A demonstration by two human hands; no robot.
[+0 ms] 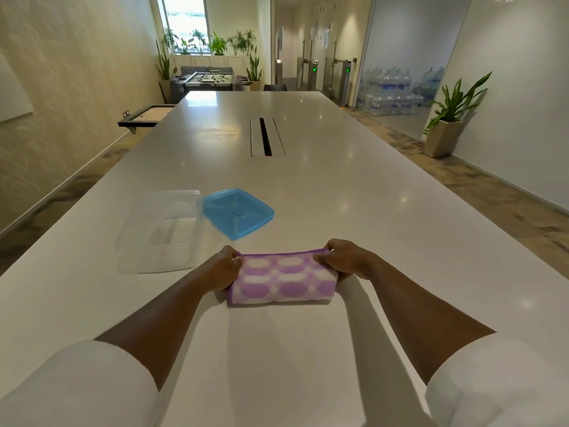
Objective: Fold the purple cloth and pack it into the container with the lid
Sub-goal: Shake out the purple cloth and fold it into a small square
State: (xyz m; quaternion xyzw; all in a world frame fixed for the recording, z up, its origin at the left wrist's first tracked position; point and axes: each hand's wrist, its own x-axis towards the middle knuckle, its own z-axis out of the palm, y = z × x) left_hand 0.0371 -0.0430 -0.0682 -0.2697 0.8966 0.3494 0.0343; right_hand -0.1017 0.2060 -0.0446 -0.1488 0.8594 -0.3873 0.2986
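Head view: my left hand (222, 267) and right hand (344, 259) pinch the far corners of the folded purple cloth (283, 278) on the white surface (338, 192). Clear container (160, 232) and blue lid (237, 212) sit beyond, to the left.

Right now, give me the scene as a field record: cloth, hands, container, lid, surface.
cloth: purple and white cloth, folded into a compact rectangle, lying on the table
left hand: left hand pinching the cloth's far left corner
right hand: right hand pinching the cloth's far right corner
container: clear container, open and empty, left of the cloth and farther from the person
lid: blue lid, off, lying on the table against the container's right side
surface: white table
task state: cloth folded, not yet packed
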